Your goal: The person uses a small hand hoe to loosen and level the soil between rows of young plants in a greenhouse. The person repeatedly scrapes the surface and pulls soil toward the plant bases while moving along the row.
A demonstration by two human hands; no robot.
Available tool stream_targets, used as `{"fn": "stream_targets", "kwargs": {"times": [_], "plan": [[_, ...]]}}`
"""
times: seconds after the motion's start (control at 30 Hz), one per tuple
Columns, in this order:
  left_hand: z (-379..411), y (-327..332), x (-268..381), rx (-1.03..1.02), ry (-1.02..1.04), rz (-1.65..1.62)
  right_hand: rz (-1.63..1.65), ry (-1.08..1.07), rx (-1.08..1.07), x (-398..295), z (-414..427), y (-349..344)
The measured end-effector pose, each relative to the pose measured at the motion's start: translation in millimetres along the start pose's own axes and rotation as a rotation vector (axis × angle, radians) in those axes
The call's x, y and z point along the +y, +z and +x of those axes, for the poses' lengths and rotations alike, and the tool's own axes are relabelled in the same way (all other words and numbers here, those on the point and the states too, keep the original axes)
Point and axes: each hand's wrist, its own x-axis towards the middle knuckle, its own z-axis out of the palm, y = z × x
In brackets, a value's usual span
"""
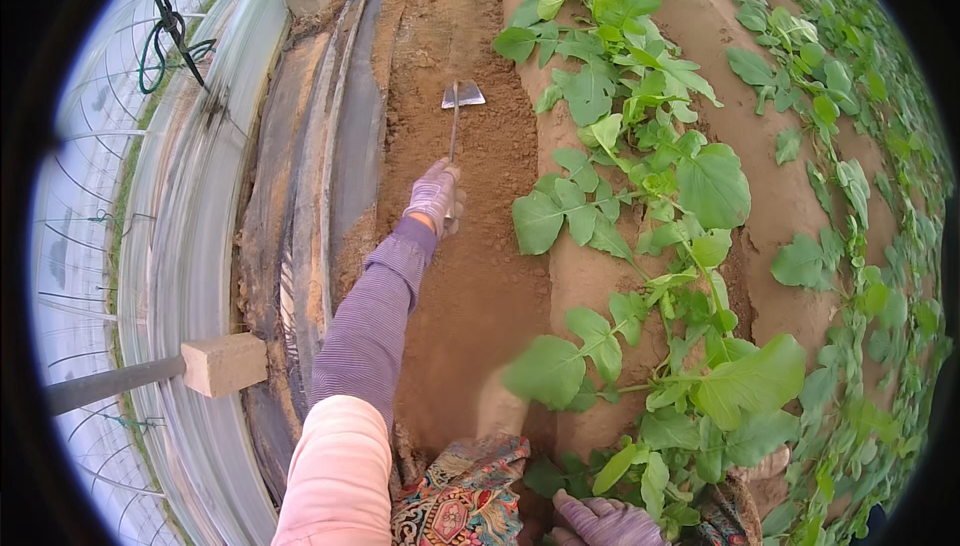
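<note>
My left hand (437, 197), in a purple-and-white glove, grips the handle of a small hand hoe (463, 94). The hoe's flat metal blade rests at the brown soil of a furrow (465, 276), ahead of the hand. A purple sleeve cover and a pink sleeve clothe this arm. At the bottom edge, my right hand (607, 522), also in a purple glove, lies low beside the leaves of a plant row (667, 366); the frame's edge cuts it off, and whether it holds anything is not visible.
Leafy green plants grow through brown-dusted ridges (589, 283) on the right. On the left run dark sheeting (356, 133), clear plastic film (195, 246) and poles with pale blocks (225, 364). My patterned trouser leg (457, 497) and a pale, blurred foot (501, 403) are at the bottom.
</note>
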Motion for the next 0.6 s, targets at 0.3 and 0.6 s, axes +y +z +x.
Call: {"fn": "stream_targets", "kwargs": {"times": [0.3,0.6], "plan": [[-125,-59,-74,-0.213,-0.212,0.333,-0.022,0.015,0.031,-1,-2,-2],[-214,-95,-164,-0.224,-0.069,0.278,-0.004,0.004,0.000,-3,-2,-7]]}}
